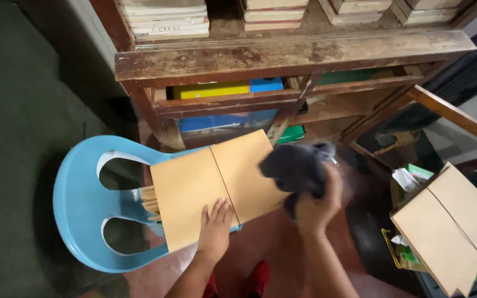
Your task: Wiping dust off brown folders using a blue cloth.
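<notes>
Single head-worn view, looking steeply down and forward, close above the blue chair (81, 204); worn wooden shelf (293, 52) along frame top.

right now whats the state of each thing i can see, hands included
left hand: flat, pressing on the folder
right hand: clutching the cloth
grey cloth: bunched, at the folder's right edge
brown folder: closed, lying on the chair
blue plastic chair: upright, holding a folder stack
second brown folder: closed, tilted
</notes>
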